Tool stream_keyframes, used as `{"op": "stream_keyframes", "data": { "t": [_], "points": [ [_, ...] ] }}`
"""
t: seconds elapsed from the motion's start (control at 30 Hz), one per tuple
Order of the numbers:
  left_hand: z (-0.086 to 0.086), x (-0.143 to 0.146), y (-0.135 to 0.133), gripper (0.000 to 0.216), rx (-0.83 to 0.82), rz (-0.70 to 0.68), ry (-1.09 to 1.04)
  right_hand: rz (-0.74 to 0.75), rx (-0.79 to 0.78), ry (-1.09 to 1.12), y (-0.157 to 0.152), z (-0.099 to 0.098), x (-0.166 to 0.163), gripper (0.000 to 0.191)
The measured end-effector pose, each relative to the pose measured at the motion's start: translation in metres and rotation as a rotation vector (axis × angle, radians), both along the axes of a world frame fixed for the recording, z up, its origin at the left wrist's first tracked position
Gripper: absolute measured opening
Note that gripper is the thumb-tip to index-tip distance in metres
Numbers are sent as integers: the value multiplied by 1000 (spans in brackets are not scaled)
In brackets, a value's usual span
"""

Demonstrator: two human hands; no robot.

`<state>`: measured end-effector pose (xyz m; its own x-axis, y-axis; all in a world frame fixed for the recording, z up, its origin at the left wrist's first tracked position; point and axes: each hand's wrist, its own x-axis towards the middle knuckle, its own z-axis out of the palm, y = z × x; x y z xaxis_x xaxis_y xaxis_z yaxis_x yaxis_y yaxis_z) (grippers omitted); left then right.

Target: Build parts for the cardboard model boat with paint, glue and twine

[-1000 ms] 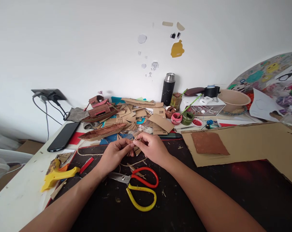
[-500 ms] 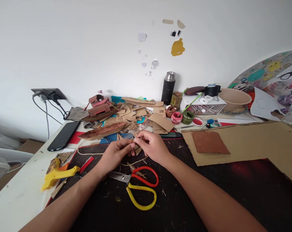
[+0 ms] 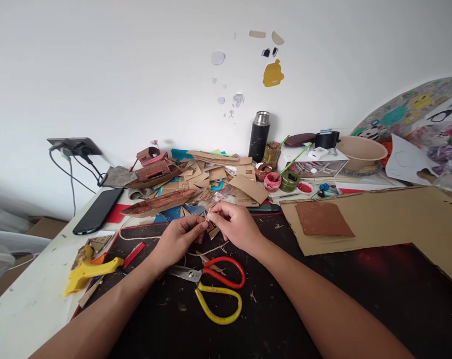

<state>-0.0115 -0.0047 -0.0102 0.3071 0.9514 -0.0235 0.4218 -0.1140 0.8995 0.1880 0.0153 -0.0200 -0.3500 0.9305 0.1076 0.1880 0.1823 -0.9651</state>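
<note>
My left hand [image 3: 179, 237] and my right hand [image 3: 235, 224] meet over the black mat [image 3: 271, 309], fingertips pinched together on a small brown cardboard piece [image 3: 210, 225] with twine [image 3: 207, 251] trailing from it. The twine loops down across the mat and off to the left. Directly below my hands lie scissors [image 3: 214, 284] with one red and one yellow handle. A heap of cardboard scraps [image 3: 211, 179] sits just behind my hands, with a long brown cardboard boat hull [image 3: 158, 203] at its left.
A yellow glue gun [image 3: 87, 271] and a red cutter [image 3: 133, 254] lie at the left, a black phone [image 3: 98, 210] behind them. A large cardboard sheet [image 3: 390, 219] fills the right. Paint pots [image 3: 280, 180], a black flask [image 3: 259, 135] and a bowl [image 3: 362, 152] stand at the back.
The hands stay in place; my right fingers shift slightly on the small piece. Nothing else moves.
</note>
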Motion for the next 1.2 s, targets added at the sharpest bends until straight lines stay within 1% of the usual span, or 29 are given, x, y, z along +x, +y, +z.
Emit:
{"op": "stream_keyframes", "data": {
  "t": [0.17,0.33,0.6,0.67,0.8,0.87,0.93,1.03,1.2],
  "points": [
    [-4,-1,1,53,-11,0,-13,-9,1,52,3,-5,0,16],
    [-5,-2,2,50,-46,14,-54,-63,-31,142,9,-10,1,18],
    [-7,-4,3,48,-48,81,-178,-77,-42,206,10,-9,2,24],
    [-8,-7,5,46,-47,124,-233,-93,-48,226,10,-6,3,26],
    [-13,-13,12,40,-36,292,-423,-118,-79,253,12,0,6,32],
    [-15,-14,14,40,-47,341,-494,-117,-85,244,11,2,7,33],
    [-16,-15,15,40,-64,349,-516,-100,-79,220,10,3,7,35],
    [-16,-14,14,39,-68,327,-493,-84,-60,179,8,3,6,38],
    [-15,-14,11,39,-67,301,-470,-120,20,144,7,0,5,54]
  ]
}}
